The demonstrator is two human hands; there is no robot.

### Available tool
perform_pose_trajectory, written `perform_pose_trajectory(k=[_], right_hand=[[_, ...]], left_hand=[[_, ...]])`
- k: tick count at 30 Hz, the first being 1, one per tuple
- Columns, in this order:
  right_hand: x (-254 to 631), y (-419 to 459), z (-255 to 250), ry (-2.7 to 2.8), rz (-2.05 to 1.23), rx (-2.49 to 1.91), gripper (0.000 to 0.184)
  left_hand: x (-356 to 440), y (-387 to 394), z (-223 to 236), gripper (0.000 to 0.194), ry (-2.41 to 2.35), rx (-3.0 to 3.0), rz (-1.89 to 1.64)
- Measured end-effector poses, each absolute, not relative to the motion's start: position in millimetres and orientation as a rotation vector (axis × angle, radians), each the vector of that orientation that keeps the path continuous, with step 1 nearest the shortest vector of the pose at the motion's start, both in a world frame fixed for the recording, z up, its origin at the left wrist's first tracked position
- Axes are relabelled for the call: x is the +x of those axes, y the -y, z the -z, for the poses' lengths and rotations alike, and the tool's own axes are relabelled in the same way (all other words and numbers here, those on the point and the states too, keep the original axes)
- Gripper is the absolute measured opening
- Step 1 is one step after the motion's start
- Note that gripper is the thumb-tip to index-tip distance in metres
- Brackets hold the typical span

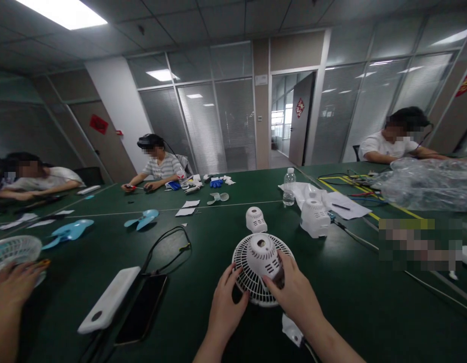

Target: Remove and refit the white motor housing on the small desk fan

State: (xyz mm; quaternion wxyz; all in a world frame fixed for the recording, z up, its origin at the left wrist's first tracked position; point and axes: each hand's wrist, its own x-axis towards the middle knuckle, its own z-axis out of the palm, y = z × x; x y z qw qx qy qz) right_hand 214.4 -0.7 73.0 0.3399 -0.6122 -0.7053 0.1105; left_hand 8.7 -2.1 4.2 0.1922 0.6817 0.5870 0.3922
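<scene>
A white round fan grille (243,275) lies on the green table in front of me, with a white vented motor housing (260,247) on top of it. My left hand (226,301) grips the left edge of the grille between thumb and fingers. My right hand (296,285) is wrapped around the housing's right side, fingers behind it and thumb in front. Just beyond the grille stands another white vented housing (255,220). Close to my right forearm is a white plastic piece (291,330), partly hidden, with a cable near it.
Left of my hands lie a black phone (142,310) and a white power bank (110,297) with cables. Blue fan blades (69,232) are farther left, near another person's hand (14,285). A water bottle (289,186) and a white housing (315,219) stand ahead right.
</scene>
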Motion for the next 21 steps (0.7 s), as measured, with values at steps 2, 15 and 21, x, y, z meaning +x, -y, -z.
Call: perform_pose_trajectory(k=[2, 15, 21], right_hand=[[211.8, 1.4, -73.3, 1.851, -0.245, -1.631, 0.063], [211.6, 2.1, -64.9, 1.887, -0.167, -1.684, 0.084], [209.8, 2.9, -61.7, 1.872, -0.156, -1.698, 0.076]], left_hand=[[8.6, 2.2, -4.1, 0.058, -1.646, 1.902, -1.102], [9.0, 1.9, -6.1, 0.055, -1.636, 1.864, -1.147], [7.1, 1.2, -3.3, 0.056, -1.620, 1.897, -1.139]])
